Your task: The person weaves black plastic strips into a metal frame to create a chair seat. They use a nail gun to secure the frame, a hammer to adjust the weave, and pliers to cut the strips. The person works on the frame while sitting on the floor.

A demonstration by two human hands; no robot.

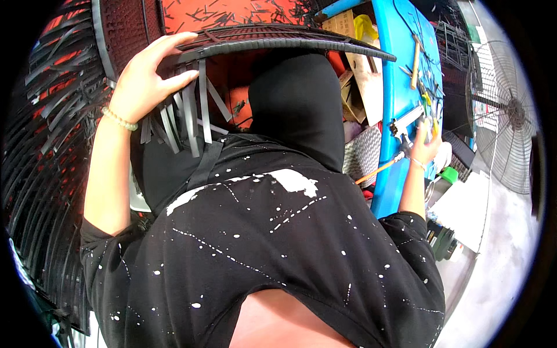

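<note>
My left hand (pixel 152 75) grips the left end of a black woven panel (pixel 272 43) with a curved, wrapped rim. Its fingers lie over the top of the rim and the thumb is underneath. The panel rests across my lap, and loose flat black strips (pixel 191 116) hang from it near the thumb. At the right, my right hand (pixel 426 146) is over a blue tabletop (pixel 394 174), its fingers curled around a yellow-handled tool (pixel 435 124) whose kind I cannot make out. Beside that hand lies a white-and-black device (pixel 406 120) with an orange stick (pixel 380 169).
Black woven pieces with many loose strips (pixel 58 104) crowd the left side. Strip scraps lie on a red surface (pixel 220 11) ahead. A wooden-handled hammer (pixel 416 61) lies on the blue top, with cardboard boxes (pixel 351 95) beside it. A large fan (pixel 513 110) stands far right.
</note>
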